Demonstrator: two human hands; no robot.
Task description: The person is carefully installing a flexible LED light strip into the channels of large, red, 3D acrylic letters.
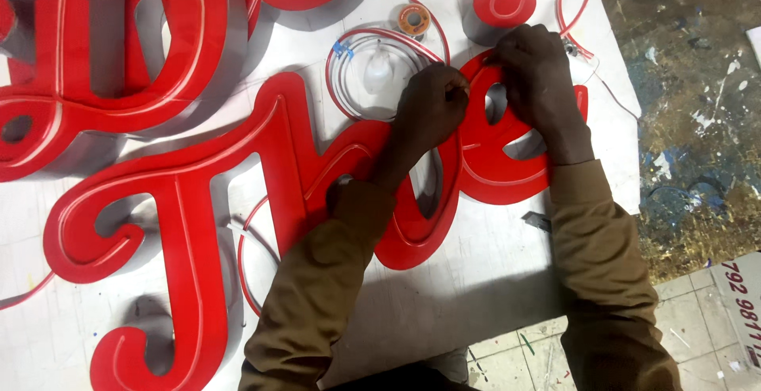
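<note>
Both hands are down on the big red script sign piece [301, 169] lying on the white table [476, 280] — the left hand [428, 106] has its fingers pinched together on the thin light strip running along the letter's face, and the right hand [539, 82] sits just beside it, fingers curled and pressing on the loop's top edge. Just past the left hand there's a coil of red-and-white strip [372, 74] and a small solder spool [414, 20]. A red oval dot piece [504, 1] sits far right.
</note>
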